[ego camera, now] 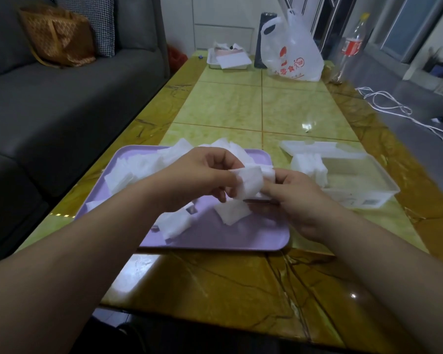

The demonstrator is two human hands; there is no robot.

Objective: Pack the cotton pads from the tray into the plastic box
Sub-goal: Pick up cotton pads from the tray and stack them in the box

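A lilac tray [215, 238] lies on the table in front of me with several loose white cotton pads [136, 167] scattered over it. Above the tray both hands hold one small stack of cotton pads [250, 183]: my left hand [202, 175] pinches its left side, my right hand [294, 198] grips its right side. To the right of the tray stands the clear plastic box [368, 192], open, with a row of pads [308, 166] standing at its left end. Its lid [315, 148] lies just behind it.
The glossy yellow-green table [241, 106] runs away from me. At its far end are a white tray with papers [228, 60], a white plastic bag [292, 52], a dark cylinder and a clear bottle [351, 44]. A grey sofa [49, 98] flanks the left; white cables lie on the floor at right.
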